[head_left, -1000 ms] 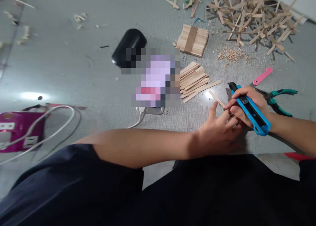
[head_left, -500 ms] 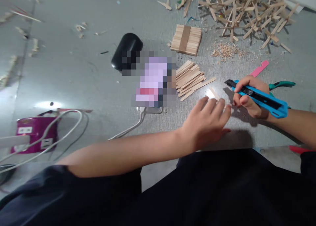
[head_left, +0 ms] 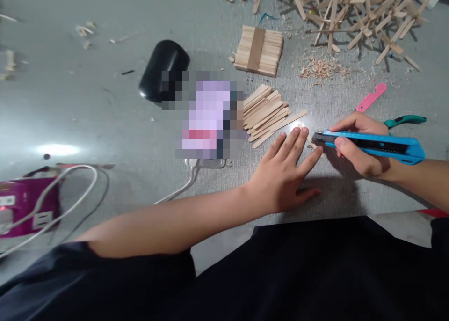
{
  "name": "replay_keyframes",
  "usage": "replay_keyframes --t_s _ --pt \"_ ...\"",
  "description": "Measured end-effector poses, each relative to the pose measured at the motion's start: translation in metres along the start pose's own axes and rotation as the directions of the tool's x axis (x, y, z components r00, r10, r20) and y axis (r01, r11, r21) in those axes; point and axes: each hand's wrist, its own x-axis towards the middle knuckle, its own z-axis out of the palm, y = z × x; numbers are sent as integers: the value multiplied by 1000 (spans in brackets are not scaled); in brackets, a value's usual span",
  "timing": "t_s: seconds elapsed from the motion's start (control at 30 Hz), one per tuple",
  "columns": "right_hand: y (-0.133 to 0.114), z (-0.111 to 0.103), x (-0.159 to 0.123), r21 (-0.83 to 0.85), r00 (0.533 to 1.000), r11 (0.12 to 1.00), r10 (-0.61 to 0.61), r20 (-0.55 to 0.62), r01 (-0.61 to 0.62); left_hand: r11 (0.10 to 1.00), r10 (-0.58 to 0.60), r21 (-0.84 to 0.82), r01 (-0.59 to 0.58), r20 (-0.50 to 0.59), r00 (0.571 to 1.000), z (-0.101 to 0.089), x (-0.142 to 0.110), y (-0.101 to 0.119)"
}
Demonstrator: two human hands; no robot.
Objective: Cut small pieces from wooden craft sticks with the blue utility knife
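Fingers spread, my left hand [head_left: 286,164] lies flat over the grey table, its fingertips at a small wooden craft stick [head_left: 310,140]. Part of that stick is hidden under the fingers. My right hand [head_left: 361,145] grips a blue utility knife [head_left: 379,144], thumb on its near side. The knife's black tip points left and meets the end of the craft stick beside my left index finger. A pile of loose craft sticks [head_left: 268,110] lies just beyond my left hand. Behind it is a bundle of craft sticks [head_left: 259,51] bound with a brown paper band.
Joined sticks form a large heap [head_left: 351,17] at the back right, with wood shavings [head_left: 322,68] before it. A pink folding tool [head_left: 372,98] and green-handled pliers [head_left: 407,120] lie near my right hand. Left are a blurred-out phone [head_left: 208,110], a black case [head_left: 164,70] and a purple power strip [head_left: 31,204].
My left hand has flattened, its fingers spreading onto the table by the stick. The knife has turned more level, and its tip has come down left to the stick. The view has shifted slightly.
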Motion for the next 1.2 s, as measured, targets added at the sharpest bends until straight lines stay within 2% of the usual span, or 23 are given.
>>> replay_keyframes --t_s 0.07,0.17,0.3,0.4,0.57,0.73,0.83,1.0,1.2 --pt "-6 -1 -3 -155 998 987 -45 -46 37 1000 -5 -7 5 1 1000 0 0 0" --pt "-12 2 -4 -299 982 946 -165 -97 129 1000 -9 -13 9 -4 1000 0 -1 0" --pt "-13 3 1 -422 946 856 -325 12 300 1000 -8 -17 7 -7 1000 1 -2 -1" --pt "-12 2 4 -435 914 815 -402 49 382 1000 1 -16 -1 1 1000 1 -2 -2" --pt "-7 2 5 -432 903 803 -423 71 410 1000 13 -12 -13 0 1000 -1 -3 -4" --pt "-1 6 8 -379 843 764 -531 88 522 999 41 -23 -43 -63 997 -4 -5 -9" --pt "-1 6 10 -345 852 788 -517 80 511 998 53 -39 -55 -68 996 -5 -5 -12" --pt "-5 2 11 -304 928 879 -365 70 368 996 56 -68 -61 -78 995 -6 -5 -13" --pt "-10 2 12 -312 943 891 -329 52 328 995 58 -78 -64 -78 995 -5 -6 -13"
